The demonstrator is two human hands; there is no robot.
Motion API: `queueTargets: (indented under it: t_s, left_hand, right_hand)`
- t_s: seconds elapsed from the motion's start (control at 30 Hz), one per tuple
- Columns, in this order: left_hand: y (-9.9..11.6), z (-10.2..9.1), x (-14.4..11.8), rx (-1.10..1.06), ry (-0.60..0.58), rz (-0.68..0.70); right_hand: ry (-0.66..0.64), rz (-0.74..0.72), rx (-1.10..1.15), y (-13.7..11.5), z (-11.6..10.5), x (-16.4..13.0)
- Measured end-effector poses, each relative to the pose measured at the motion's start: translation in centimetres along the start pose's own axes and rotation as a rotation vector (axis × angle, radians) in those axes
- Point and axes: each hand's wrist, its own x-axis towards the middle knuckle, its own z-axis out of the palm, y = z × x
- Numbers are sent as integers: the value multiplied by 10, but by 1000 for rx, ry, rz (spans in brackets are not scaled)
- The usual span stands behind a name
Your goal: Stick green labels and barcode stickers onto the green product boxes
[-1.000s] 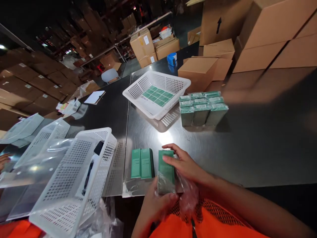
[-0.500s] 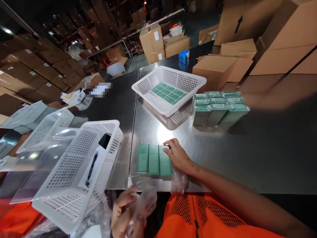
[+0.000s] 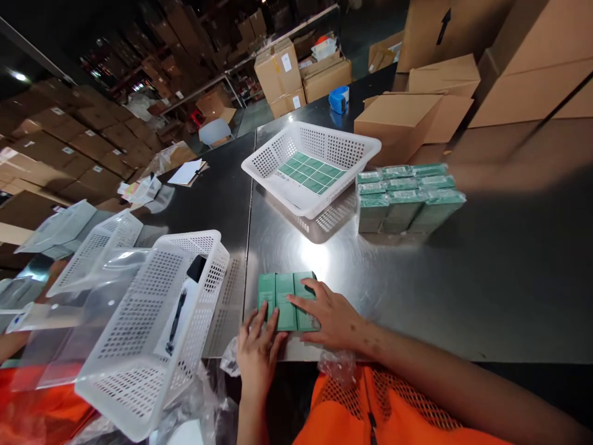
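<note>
Three green boxes are laid side by side near the table's front edge. Left hand and right hand are pressed flat on them, fingers spread, nothing apparently clenched. Bare steel is seen rightward; tilted basket close left.

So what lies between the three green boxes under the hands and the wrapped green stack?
Only bare steel table, seen in the head view, between the three green boxes and wrapped stack.

— How do the person's hands sit?
— The left hand lies flat, palm down, fingers spread and pointing forward, wrist straight below it.
— And the other?
— The right hand is flat too, fingers splayed leftward, its bare forearm running in from the lower right.
</note>
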Motion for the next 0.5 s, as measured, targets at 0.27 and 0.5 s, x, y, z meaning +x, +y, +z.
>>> queueTargets:
  t_s: [0.27, 0.5]
  left_hand:
    - [-13, 5, -2, -66, 116, -2]
    - [-21, 4, 5, -55, 204, 151]
  right_hand:
    - [34, -34, -170, -6, 15, 11]
    - [41, -47, -155, -10, 3, 5]
